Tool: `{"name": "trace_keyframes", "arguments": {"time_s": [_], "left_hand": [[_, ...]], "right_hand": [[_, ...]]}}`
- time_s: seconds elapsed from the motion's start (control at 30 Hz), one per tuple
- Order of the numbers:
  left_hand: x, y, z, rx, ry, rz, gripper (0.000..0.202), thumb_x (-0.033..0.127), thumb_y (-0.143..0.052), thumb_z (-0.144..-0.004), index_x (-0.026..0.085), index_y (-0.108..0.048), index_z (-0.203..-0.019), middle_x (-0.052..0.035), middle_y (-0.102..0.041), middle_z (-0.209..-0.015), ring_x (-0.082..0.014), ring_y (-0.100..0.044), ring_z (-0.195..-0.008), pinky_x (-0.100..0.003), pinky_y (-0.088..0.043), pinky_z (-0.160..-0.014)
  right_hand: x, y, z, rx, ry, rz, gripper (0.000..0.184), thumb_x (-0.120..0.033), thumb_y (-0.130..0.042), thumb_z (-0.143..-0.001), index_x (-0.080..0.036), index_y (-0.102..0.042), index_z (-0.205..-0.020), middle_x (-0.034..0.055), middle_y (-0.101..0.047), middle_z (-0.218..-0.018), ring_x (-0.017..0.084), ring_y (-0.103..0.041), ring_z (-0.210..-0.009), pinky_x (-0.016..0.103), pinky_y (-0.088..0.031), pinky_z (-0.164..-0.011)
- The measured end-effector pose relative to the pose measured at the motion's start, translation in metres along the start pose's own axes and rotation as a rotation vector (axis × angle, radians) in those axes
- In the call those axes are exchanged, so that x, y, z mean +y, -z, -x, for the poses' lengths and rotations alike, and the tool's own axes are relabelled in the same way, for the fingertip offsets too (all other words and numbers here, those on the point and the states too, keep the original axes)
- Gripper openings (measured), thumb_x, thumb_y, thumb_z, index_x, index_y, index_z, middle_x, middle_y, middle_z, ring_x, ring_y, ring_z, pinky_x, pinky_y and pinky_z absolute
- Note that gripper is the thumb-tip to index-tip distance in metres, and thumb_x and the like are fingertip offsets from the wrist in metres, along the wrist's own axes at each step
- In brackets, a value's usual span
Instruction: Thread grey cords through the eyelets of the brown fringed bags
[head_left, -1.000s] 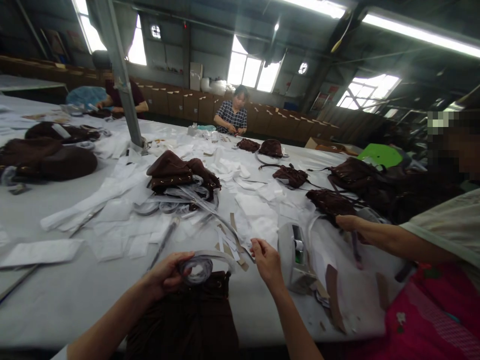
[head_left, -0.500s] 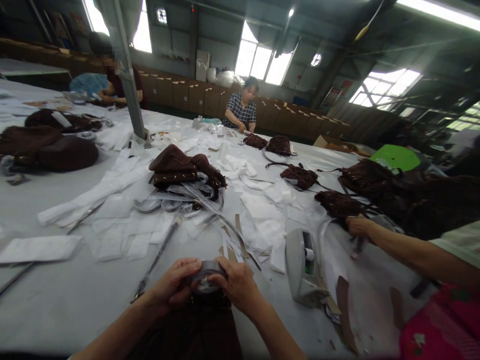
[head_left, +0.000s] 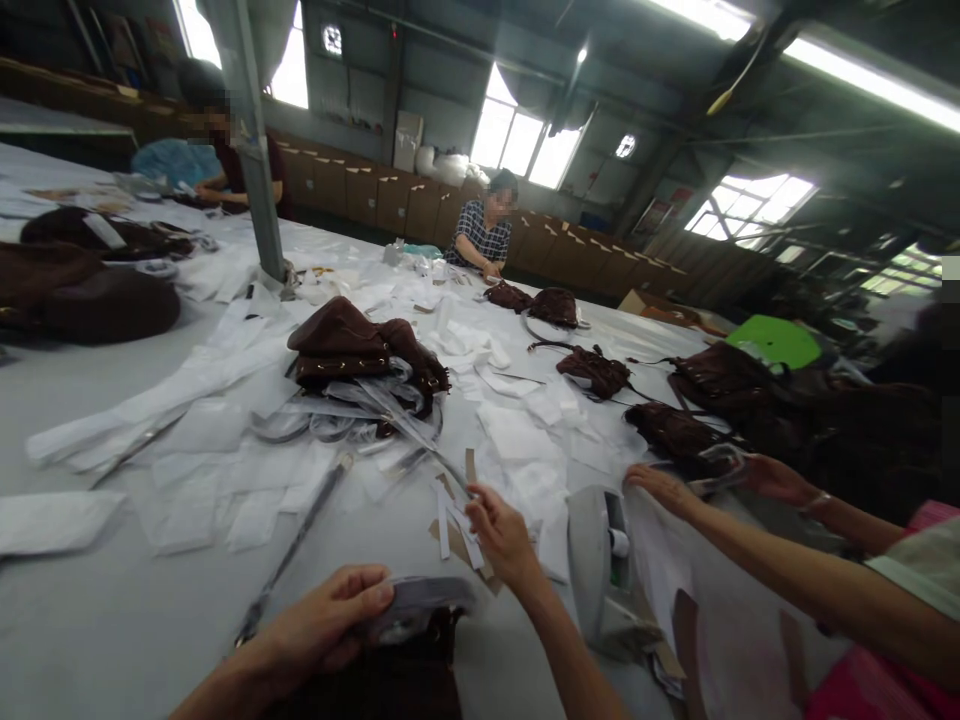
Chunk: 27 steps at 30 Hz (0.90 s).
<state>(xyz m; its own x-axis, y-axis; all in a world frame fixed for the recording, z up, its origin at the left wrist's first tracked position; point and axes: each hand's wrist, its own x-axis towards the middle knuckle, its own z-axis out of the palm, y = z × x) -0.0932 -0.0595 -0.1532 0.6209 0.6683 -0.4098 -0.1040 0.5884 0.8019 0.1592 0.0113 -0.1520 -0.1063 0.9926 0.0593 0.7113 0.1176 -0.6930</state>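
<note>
My left hand [head_left: 330, 625] is closed on a coiled grey strap [head_left: 420, 605] wrapped in clear plastic, just above a dark brown bag [head_left: 390, 680] at the table's near edge. My right hand [head_left: 504, 533] is raised a little further out over paper strips [head_left: 454, 520], with its fingers pinched together; what they hold is too small to make out. The two hands are apart.
A grey tape dispenser [head_left: 600, 560] stands right of my right hand. A co-worker's hands [head_left: 660, 487] reach in from the right toward brown bags [head_left: 675, 430]. More brown bags [head_left: 352, 345], white paper sheets and long strips cover the white table [head_left: 90, 600]. Two other people sit at the far side.
My right hand has left the coiled strap and moved forward and up over the paper strips. My left hand keeps the strap. The co-worker now has both hands on the table.
</note>
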Motion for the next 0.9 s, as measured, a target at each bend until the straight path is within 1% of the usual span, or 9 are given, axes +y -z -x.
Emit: {"name": "trace_keyframes", "arguments": {"time_s": [0.1,0.2,0.4,0.47,0.57,0.67,0.73,0.8,0.9], "left_hand": [[-0.009,-0.002,-0.002,0.027,0.019,0.004,0.046,0.061,-0.061,-0.074,0.016,-0.052,-0.076,0.0053,-0.051,-0.059,0.0005,-0.021,-0.032,-0.019,-0.007,-0.032],[-0.016,0.0,-0.005,0.064,0.03,0.007,0.05,0.065,-0.062,-0.071,0.016,-0.055,-0.075,0.0043,-0.052,-0.057,0.0,-0.022,-0.032,-0.02,-0.009,-0.032],[-0.02,0.007,-0.01,0.062,0.03,0.05,0.056,0.071,-0.064,-0.063,0.015,-0.057,-0.071,0.0027,-0.053,-0.057,-0.0006,-0.023,-0.033,-0.021,-0.008,-0.033],[-0.02,0.006,-0.01,0.082,0.036,0.072,0.054,0.068,-0.063,-0.066,0.015,-0.058,-0.074,0.003,-0.054,-0.057,0.0,-0.022,-0.031,-0.02,-0.009,-0.032],[-0.017,0.003,-0.01,0.082,0.02,0.101,0.05,0.064,-0.062,-0.071,0.014,-0.058,-0.074,0.0038,-0.053,-0.056,0.0006,-0.021,-0.03,-0.02,-0.007,-0.03],[-0.014,0.0,-0.009,0.066,-0.011,0.127,0.047,0.061,-0.06,-0.075,0.014,-0.056,-0.069,0.0043,-0.051,-0.055,0.0011,-0.019,-0.028,-0.02,-0.005,-0.029],[-0.012,-0.001,-0.008,0.083,-0.022,0.155,0.047,0.06,-0.059,-0.076,0.014,-0.055,-0.069,0.0053,-0.049,-0.052,0.0009,-0.018,-0.028,-0.019,-0.004,-0.029],[-0.009,-0.003,-0.008,0.131,-0.026,0.193,0.047,0.06,-0.059,-0.076,0.014,-0.054,-0.068,0.0067,-0.046,-0.049,0.0004,-0.018,-0.028,-0.018,-0.004,-0.029],[-0.004,-0.007,-0.007,0.216,-0.025,0.257,0.044,0.058,-0.062,-0.074,0.015,-0.053,-0.068,0.0067,-0.046,-0.05,0.0005,-0.02,-0.03,-0.016,-0.005,-0.031]], "right_hand": [[0.033,0.003,-0.048,0.131,-0.133,0.09,0.035,-0.043,-0.045,-0.089,-0.015,-0.065,-0.094,0.0055,-0.066,-0.071,0.019,-0.063,-0.069,0.029,-0.045,-0.067],[0.056,-0.01,-0.08,0.15,-0.163,0.12,0.024,-0.039,-0.058,-0.081,-0.016,-0.064,-0.079,0.0071,-0.067,-0.07,0.02,-0.063,-0.071,0.029,-0.043,-0.068],[0.077,-0.035,-0.098,0.173,-0.178,-0.033,0.029,-0.044,-0.072,-0.064,-0.019,-0.058,-0.063,0.0002,-0.061,-0.055,0.017,-0.058,-0.057,0.027,-0.042,-0.059],[0.081,-0.029,-0.1,0.218,-0.179,-0.135,0.035,-0.052,-0.068,-0.065,-0.018,-0.059,-0.065,0.0013,-0.063,-0.057,0.018,-0.058,-0.058,0.028,-0.043,-0.059],[0.079,-0.006,-0.102,0.337,-0.183,-0.308,0.052,-0.063,-0.054,-0.071,-0.015,-0.062,-0.086,0.0057,-0.068,-0.073,0.019,-0.062,-0.068,0.029,-0.047,-0.062],[0.064,0.024,-0.097,0.427,-0.176,-0.459,0.062,-0.066,-0.047,-0.075,-0.014,-0.057,-0.106,0.0053,-0.066,-0.081,0.017,-0.062,-0.07,0.029,-0.049,-0.064],[0.045,0.04,-0.083,0.438,-0.164,-0.525,0.059,-0.063,-0.05,-0.077,-0.015,-0.056,-0.111,0.0012,-0.062,-0.075,0.014,-0.059,-0.061,0.027,-0.049,-0.06],[0.021,0.047,-0.056,0.396,-0.155,-0.584,0.056,-0.058,-0.059,-0.076,-0.017,-0.057,-0.114,-0.0027,-0.058,-0.067,0.012,-0.055,-0.054,0.025,-0.047,-0.054],[-0.013,0.037,0.005,0.206,-0.212,-0.744,0.057,-0.046,-0.073,-0.071,-0.02,-0.057,-0.119,-0.002,-0.062,-0.068,0.013,-0.059,-0.059,0.024,-0.047,-0.056]]}}
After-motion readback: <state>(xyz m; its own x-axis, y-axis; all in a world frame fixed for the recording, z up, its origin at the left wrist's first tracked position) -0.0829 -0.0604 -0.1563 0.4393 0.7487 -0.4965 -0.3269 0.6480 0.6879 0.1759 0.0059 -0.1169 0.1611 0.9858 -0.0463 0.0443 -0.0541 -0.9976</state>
